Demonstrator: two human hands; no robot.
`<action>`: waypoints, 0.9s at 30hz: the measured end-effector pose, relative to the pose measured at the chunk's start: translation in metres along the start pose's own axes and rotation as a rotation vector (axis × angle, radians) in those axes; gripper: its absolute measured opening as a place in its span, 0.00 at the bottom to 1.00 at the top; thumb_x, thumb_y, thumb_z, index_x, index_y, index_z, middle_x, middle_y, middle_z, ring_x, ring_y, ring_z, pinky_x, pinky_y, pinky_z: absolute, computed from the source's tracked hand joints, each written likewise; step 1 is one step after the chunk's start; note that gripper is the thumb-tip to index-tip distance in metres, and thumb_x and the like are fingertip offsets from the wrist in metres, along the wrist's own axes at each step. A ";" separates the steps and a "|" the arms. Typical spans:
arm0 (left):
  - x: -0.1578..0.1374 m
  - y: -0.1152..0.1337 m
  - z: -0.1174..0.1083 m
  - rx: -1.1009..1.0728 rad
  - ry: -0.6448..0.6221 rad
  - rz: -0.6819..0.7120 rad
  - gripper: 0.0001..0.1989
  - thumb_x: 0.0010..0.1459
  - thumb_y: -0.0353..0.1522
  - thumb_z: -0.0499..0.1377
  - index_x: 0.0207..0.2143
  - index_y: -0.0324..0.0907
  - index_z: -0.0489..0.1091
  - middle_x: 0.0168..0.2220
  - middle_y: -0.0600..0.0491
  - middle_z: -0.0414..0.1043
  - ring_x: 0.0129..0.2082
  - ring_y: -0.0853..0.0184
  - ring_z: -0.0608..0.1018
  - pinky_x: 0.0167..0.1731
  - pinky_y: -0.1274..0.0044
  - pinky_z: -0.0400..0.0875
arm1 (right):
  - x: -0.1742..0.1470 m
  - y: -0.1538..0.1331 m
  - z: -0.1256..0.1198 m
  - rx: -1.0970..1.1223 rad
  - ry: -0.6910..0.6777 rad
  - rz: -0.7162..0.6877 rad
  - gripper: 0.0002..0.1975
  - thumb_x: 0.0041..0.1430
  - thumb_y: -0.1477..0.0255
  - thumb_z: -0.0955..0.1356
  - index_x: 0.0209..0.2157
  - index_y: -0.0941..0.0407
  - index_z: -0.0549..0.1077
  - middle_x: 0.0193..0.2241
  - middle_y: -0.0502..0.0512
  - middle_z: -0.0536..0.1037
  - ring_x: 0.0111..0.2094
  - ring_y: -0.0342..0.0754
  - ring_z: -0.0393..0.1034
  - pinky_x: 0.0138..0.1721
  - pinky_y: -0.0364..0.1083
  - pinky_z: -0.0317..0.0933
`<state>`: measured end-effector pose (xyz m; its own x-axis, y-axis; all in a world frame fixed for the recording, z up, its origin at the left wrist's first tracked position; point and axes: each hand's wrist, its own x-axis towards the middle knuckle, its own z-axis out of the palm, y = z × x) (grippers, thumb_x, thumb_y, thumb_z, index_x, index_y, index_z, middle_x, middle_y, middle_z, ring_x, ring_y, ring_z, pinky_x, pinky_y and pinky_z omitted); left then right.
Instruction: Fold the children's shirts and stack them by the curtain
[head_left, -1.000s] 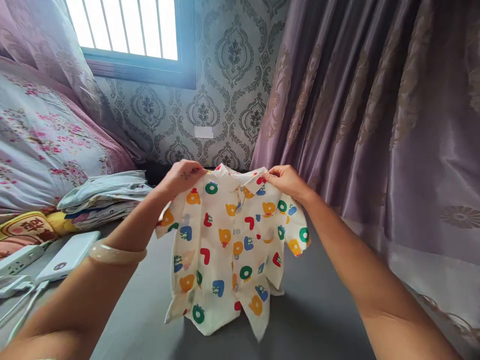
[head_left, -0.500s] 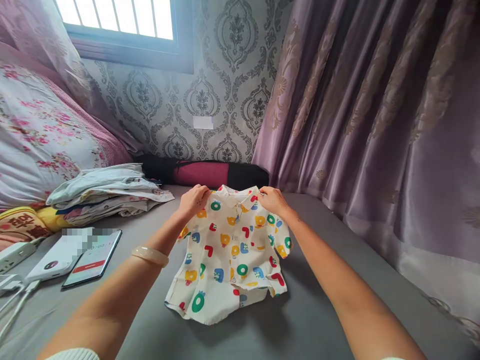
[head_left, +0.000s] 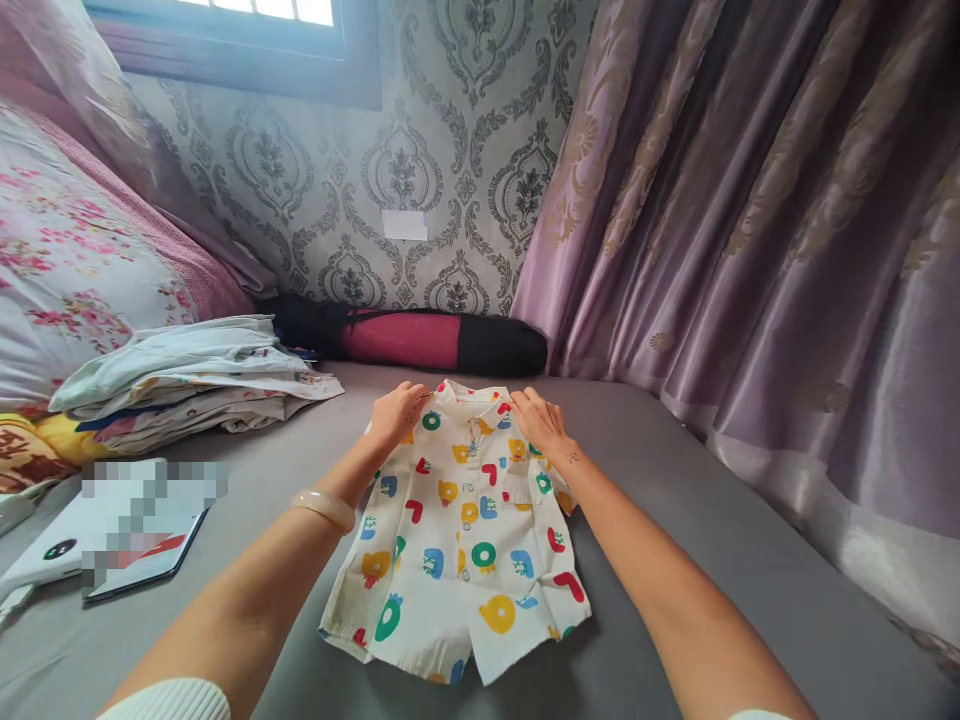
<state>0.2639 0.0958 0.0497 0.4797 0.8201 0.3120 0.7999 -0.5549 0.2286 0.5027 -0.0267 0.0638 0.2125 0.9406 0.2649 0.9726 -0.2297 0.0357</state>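
A small white short-sleeved shirt (head_left: 465,530) with colourful letter prints lies front side up before me, collar at the far end and hem towards me. My left hand (head_left: 397,412) pinches its left shoulder beside the collar. At the right shoulder, my right hand (head_left: 538,418) grips the cloth with bent fingers. The sleeves are partly hidden under my hands and forearms. Down the middle runs a row of buttons, and the front hem parts into two flaps near the bottom.
The shirt is over a grey bed sheet (head_left: 645,600). A pile of folded clothes (head_left: 202,375) and a phone (head_left: 150,560) beside a white device (head_left: 52,535) are on the left. A black and red rolled bag (head_left: 405,338) lies along the wall; purple curtains (head_left: 675,200) hang at right.
The shirt's lower part has spread flatter and come nearer to me, its right front flap unfolding. Both hands keep hold of the shoulders. The view has tilted slightly down.
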 end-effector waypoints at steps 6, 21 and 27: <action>0.012 -0.007 0.034 0.034 -0.058 0.009 0.19 0.68 0.39 0.44 0.51 0.50 0.71 0.44 0.50 0.72 0.41 0.65 0.77 0.30 0.79 0.62 | 0.013 0.004 0.037 -0.028 -0.094 -0.007 0.18 0.70 0.71 0.53 0.47 0.54 0.71 0.45 0.59 0.72 0.42 0.49 0.72 0.38 0.45 0.58; 0.050 -0.017 0.077 0.116 -0.094 -0.005 0.20 0.69 0.37 0.41 0.52 0.48 0.70 0.45 0.47 0.70 0.45 0.60 0.75 0.33 0.76 0.64 | 0.053 0.003 0.083 0.017 -0.192 0.059 0.20 0.67 0.78 0.53 0.50 0.54 0.70 0.50 0.64 0.71 0.47 0.53 0.71 0.46 0.48 0.59; 0.064 -0.018 0.079 0.150 -0.108 -0.063 0.19 0.68 0.35 0.42 0.49 0.46 0.71 0.46 0.45 0.70 0.46 0.60 0.75 0.35 0.76 0.65 | 0.069 0.003 0.093 0.058 -0.189 0.093 0.20 0.67 0.78 0.53 0.49 0.54 0.71 0.49 0.64 0.72 0.47 0.53 0.71 0.45 0.48 0.59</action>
<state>0.3087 0.1691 -0.0069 0.4568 0.8670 0.1989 0.8703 -0.4819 0.1018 0.5287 0.0609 -0.0073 0.3105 0.9473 0.0792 0.9505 -0.3085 -0.0373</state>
